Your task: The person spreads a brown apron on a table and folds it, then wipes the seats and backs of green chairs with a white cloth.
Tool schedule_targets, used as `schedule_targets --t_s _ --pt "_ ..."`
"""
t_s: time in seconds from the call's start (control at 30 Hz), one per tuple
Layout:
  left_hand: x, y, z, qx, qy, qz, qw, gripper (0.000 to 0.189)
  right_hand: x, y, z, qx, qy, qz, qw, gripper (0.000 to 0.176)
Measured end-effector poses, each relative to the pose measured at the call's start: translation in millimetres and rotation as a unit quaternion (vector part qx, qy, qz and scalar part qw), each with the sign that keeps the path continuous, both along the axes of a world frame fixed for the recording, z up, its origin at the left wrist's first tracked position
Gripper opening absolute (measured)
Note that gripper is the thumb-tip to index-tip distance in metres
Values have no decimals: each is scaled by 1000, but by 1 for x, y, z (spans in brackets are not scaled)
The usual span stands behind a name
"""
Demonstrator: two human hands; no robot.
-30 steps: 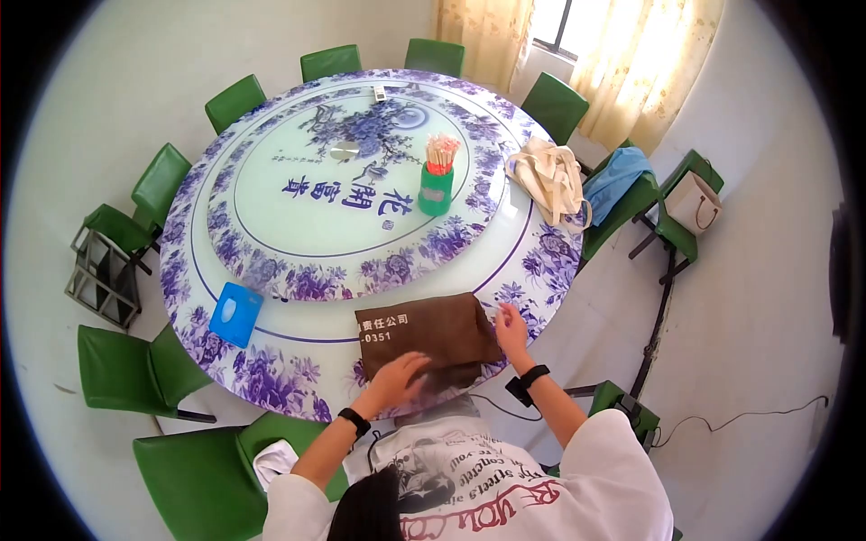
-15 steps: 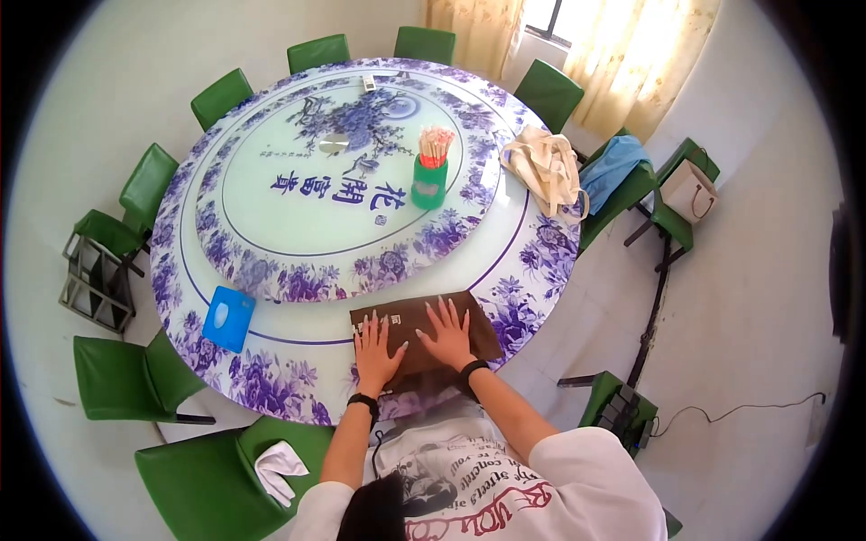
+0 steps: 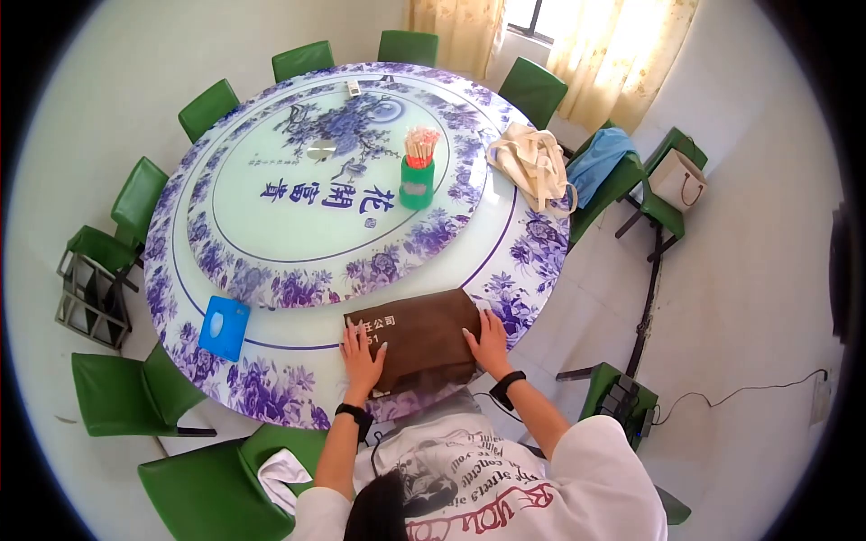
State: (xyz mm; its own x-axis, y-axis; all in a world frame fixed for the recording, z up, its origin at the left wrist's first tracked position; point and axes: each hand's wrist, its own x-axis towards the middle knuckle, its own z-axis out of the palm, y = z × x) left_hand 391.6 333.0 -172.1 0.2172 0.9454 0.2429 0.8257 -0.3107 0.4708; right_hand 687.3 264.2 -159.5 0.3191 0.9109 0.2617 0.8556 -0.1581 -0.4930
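A folded brown cloth (image 3: pixel 424 332) lies at the tabletop's (image 3: pixel 298 326) 6 o'clock edge. The left hand (image 3: pixel 363 352) rests flat on its 9 o'clock side and the right hand (image 3: pixel 492 343) on its 3 o'clock side, fingers spread and gripping nothing. A blue box (image 3: pixel 224 327) sits at 8 o'clock.

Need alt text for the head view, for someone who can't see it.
A person's left hand and right hand lie flat on either side of a folded brown cloth at the near edge of a round floral table ringed by green chairs.
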Motion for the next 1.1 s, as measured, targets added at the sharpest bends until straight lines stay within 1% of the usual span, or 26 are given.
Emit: schedule_targets --t_s 0.1,0.13,0.2,0.23,0.3,0.37,0.4,0.43,0.47,0.5,0.53,0.6,0.63,0.67,0.7,0.77,0.8,0.83,0.87,0.9,0.93,1.03,1.07,1.1 --pt "-9 -3 -2 -39 -158 68 984 75 -3 -15 20 -3 101 -30 994 62" --pt "-13 -4 -6 -27 -164 85 982 76 -6 -17 28 -25 111 -45 992 64" --pt "-19 -2 -10 -111 -225 112 962 75 -11 -16 39 -73 131 -78 986 66" --pt "-23 -2 -10 -152 -254 126 947 74 -12 -13 35 -88 188 -104 973 69" --pt "-28 2 -4 -242 -329 104 907 74 -11 1 21 -113 300 -152 935 74" --pt "-29 3 5 -310 -383 99 865 73 -10 12 13 -165 323 -166 917 76" --pt "-27 4 15 -361 -447 77 815 68 -11 17 8 -190 334 -171 907 77" --pt "-28 4 21 -369 -445 39 815 66 -9 22 -1 -183 396 -78 896 78" --pt "-28 3 26 -376 -442 1 814 65 -6 27 -10 -175 452 16 874 79" --pt "-28 2 27 -383 -439 -37 812 63 -3 32 -21 -166 503 109 841 81" --pt "-26 -3 24 -379 -455 -36 805 62 -5 34 -36 -137 470 87 868 77" --pt "-28 -7 15 -371 -444 -41 815 62 -17 37 -62 -79 399 46 912 70" --pt "-29 -9 10 -366 -439 -42 820 62 -25 40 -47 -105 340 30 934 66" --pt "-29 -12 1 -342 -433 -40 833 62 -37 40 -6 -130 280 13 951 64" --pt "-30 -15 -3 -326 -397 -40 857 62 -51 38 29 -155 218 -5 964 62" --pt "-30 -20 -8 -293 -321 -40 900 62 -79 38 58 -97 171 56 979 63" --pt "-26 -24 9 -287 -305 -50 907 63 -93 37 71 -67 146 86 983 64" --pt "-26 -24 -3 -270 -302 -62 912 63 -108 34 89 -72 156 128 977 66" --pt "-26 -24 -26 -253 -300 -73 917 63 -134 37 64 -24 141 200 969 68" --pt "-26 -23 -39 -235 -297 -85 922 63 -145 37 69 -77 112 223 965 71" --pt "-24 -29 -23 -250 -323 -63 911 61 -158 37 66 -97 117 246 957 73" --pt "-20 -39 14 -299 -313 8 901 57 -179 25 49 -150 110 302 935 77" --pt "-20 -41 21 -302 -322 5 897 56 -183 24 43 -169 104 319 927 78" --pt "-22 -42 19 -297 -345 2 890 55 -185 25 39 -161 118 333 921 78"
